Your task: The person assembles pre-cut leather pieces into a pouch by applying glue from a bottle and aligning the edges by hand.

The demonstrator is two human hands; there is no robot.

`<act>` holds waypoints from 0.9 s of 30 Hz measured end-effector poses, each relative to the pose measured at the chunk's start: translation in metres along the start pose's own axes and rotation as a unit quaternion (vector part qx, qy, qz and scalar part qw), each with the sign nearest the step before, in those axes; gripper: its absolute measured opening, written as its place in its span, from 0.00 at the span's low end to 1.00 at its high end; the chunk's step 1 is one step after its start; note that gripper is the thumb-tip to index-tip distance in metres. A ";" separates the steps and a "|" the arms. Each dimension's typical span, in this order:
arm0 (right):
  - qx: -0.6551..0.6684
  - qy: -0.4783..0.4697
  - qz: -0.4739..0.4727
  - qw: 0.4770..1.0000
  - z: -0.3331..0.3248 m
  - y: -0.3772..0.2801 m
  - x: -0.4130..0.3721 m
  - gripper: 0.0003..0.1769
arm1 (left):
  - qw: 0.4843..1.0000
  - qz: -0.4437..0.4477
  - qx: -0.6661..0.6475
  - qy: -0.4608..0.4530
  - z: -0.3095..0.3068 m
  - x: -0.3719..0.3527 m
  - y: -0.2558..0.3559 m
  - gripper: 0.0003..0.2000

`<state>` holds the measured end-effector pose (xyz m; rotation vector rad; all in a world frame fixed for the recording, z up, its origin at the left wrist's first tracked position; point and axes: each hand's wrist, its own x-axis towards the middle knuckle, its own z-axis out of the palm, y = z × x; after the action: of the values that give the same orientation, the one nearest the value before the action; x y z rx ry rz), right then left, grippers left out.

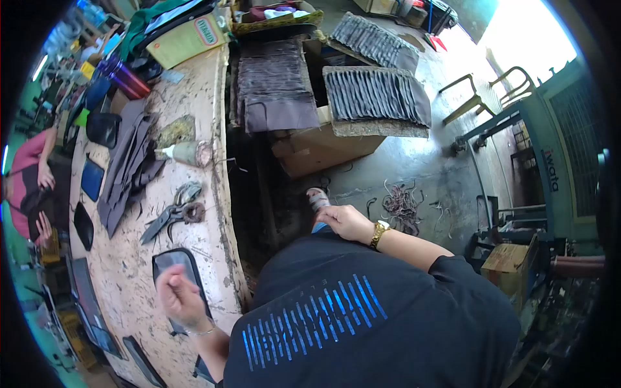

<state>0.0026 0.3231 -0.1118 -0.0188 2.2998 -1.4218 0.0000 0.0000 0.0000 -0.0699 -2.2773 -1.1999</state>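
My left hand [179,297] is raised above the wooden table, near a dark-rimmed clear pouch [173,260]. Its fingers are curled in and slightly blurred; whatever they hold, if anything, does not show. Over my lap is my right hand [347,223], a gold watch on its wrist, with fingers pressed together; I cannot make out anything in them. Big scissors [164,222] lie on the table beside a rusty ring [193,212]. Beyond them are a cone-shaped thread spool [187,154] and a crumpled dark cloth [123,169].
Stacks of dark fabric pieces [376,96] rest on cardboard boxes [326,150] ahead. Scraps [402,205] litter the floor. A chair [479,97] and a machine frame [550,171] stand right. Across the table [123,284], another person's hands [44,226] hold something dark.
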 end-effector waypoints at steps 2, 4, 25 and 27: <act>-0.081 0.023 -0.031 0.996 0.002 0.008 0.005 0.27 | 0.959 0.137 -0.177 -0.171 0.011 0.009 -0.015 0.24; -0.081 0.032 -0.052 0.995 -0.002 0.005 0.009 0.29 | 0.967 0.107 -0.120 -0.199 0.014 0.013 0.001 0.23; -0.340 0.142 0.119 0.922 -0.471 0.241 0.217 0.33 | 0.695 -0.628 -0.178 -0.301 0.274 -0.100 -0.084 0.12; -0.336 0.136 0.042 0.931 -0.486 0.265 0.243 0.35 | 0.780 -0.491 -0.107 -0.373 0.272 -0.096 -0.056 0.13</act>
<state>-0.3398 0.8046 -0.2402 0.0759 2.8696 -0.5595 -0.0579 0.1966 -0.2103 0.8014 -2.9316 -2.2758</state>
